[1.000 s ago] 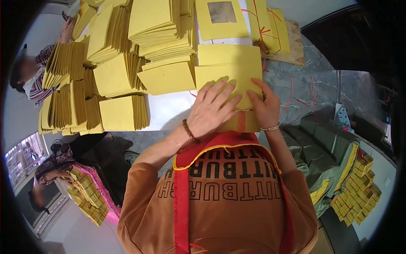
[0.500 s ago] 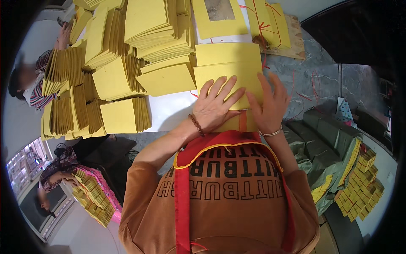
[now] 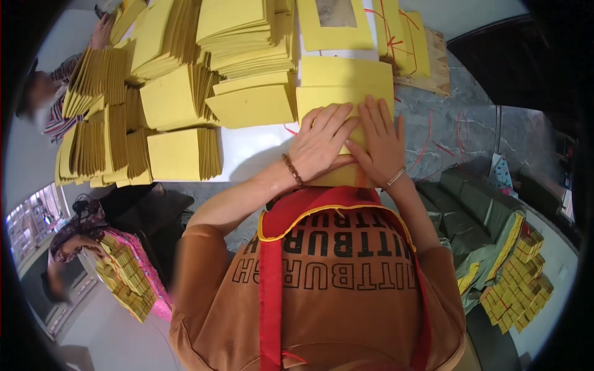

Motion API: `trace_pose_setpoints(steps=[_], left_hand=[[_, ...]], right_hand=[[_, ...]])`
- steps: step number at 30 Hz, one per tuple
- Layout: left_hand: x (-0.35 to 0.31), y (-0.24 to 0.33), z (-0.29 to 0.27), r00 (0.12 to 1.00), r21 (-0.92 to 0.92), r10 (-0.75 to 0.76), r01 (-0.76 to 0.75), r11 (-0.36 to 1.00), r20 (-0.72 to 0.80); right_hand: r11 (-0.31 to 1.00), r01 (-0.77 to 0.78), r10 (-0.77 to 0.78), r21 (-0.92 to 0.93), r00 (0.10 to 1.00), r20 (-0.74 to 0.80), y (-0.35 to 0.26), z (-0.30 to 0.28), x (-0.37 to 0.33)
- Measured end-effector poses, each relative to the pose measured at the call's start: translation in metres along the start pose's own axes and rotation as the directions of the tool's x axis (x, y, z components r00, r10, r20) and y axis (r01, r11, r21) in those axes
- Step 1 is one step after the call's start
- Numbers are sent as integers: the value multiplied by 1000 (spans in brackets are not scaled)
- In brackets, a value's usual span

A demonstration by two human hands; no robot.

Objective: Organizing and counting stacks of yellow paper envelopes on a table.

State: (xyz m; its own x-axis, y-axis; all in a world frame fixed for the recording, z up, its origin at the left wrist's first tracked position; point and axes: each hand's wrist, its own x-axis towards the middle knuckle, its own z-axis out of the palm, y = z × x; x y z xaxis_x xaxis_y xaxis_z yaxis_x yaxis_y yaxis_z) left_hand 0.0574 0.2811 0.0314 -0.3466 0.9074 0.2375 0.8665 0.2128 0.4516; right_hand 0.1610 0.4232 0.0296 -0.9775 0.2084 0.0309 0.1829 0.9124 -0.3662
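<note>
Yellow paper everywhere in this one. The worker's got both palms down on a yellow paper stack (image 3: pixel 337 94) sitting at the near right corner of the white table (image 3: pixel 244 148), right up against the red apron (image 3: pixel 318 207). Left hand (image 3: pixel 322 139), brown beaded bracelet (image 3: pixel 291 169) on that wrist, lies flat with its fingers slightly apart. Right hand (image 3: pixel 378 139), wearing a thin bangle (image 3: pixel 396 176), is flat beside it, fingers also a bit spread, thumb pointing at the left one; neither is gripping anything.

Just past the stack, toward the far edge, there's a yellow sheet with a grey rectangle (image 3: pixel 310 34) in it. By the right edge, a red-tied yellow bundle (image 3: pixel 422 52) rests on a wooden board (image 3: pixel 440 65). Folded yellow piles crowd the left half, the closest one (image 3: pixel 174 154) near the front edge. Over by the left edge, a striped sleeve (image 3: pixel 62 125) belongs to a co-worker.
</note>
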Motion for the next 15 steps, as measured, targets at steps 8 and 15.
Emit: trace_pose_setpoints(steps=[8,15], left_hand=[[13,22,3,999,480,40,-45,876,21],[-29,10,-102,990,-83,88,-97,992,-109]], right_hand=[[634,-70,53,770,998,47,27,-24,5],[398,14,352,917,921,-167,26,-30,2]])
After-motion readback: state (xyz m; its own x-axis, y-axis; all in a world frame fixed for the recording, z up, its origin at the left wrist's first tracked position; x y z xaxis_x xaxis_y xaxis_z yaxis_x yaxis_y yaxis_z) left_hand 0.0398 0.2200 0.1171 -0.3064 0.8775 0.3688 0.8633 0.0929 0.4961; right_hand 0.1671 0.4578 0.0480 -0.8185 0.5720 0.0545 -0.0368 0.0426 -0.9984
